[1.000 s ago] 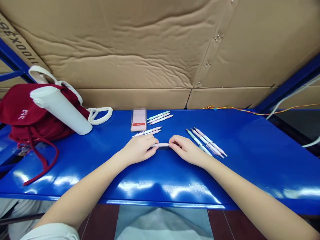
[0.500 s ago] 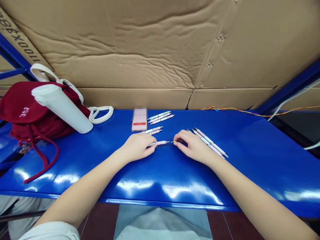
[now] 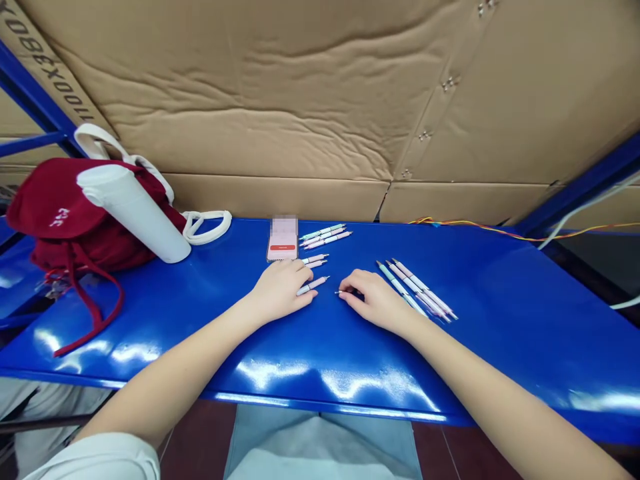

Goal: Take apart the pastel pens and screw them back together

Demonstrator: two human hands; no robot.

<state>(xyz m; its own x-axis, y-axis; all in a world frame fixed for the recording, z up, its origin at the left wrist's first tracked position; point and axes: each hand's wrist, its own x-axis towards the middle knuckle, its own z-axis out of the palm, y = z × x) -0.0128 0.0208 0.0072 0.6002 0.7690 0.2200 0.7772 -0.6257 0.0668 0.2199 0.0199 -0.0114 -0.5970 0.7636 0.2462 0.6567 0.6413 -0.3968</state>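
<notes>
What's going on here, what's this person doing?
A person sits at a blue metal table with both bare hands among pastel pens. The left hand rests with its fingertips beside a pink pen, and the right hand pinches a thin silvery piece, too small to identify. A row of pens lies to the right, with two smaller groups beyond the hands. A phone lies nearby, and a red bag and white bottle sit further left.

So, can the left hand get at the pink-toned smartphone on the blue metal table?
Probably yes: the left hand lies just in front of the pink-toned smartphone, and only two slim pastel pens lie between them, low enough to reach over.
</notes>
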